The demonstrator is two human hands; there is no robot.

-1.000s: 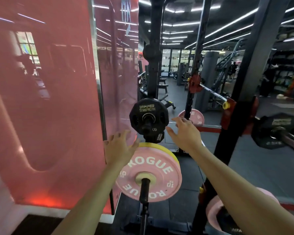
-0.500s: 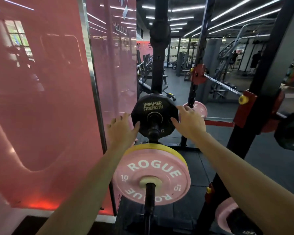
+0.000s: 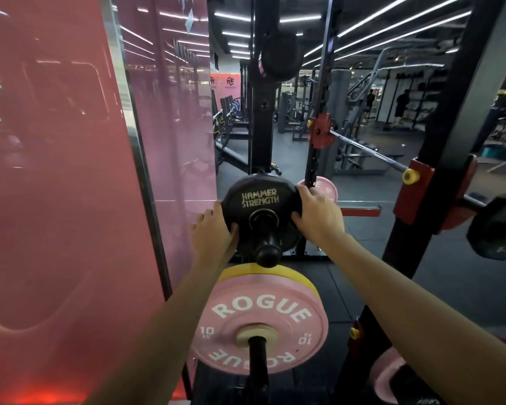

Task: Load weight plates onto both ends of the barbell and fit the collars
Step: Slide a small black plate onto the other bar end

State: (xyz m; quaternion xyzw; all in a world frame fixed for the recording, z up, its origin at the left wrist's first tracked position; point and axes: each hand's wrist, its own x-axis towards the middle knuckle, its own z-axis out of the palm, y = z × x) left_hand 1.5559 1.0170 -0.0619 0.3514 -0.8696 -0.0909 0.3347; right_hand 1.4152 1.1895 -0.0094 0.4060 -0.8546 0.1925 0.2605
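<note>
Hands clasp the black Hammer Strength plate (image 3: pixel 259 206) on its storage peg: left hand (image 3: pixel 214 235) at eight o'clock, right hand (image 3: pixel 317 213) at three o'clock, fingers curled over the rim. Pink Rogue plate (image 3: pixel 260 320) sits at six o'clock below.

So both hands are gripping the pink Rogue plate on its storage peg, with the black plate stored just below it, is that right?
Not quite: the head view shows both hands, left and right, gripping the black plate on its peg, and the pink plate is the one stored just below.
</note>
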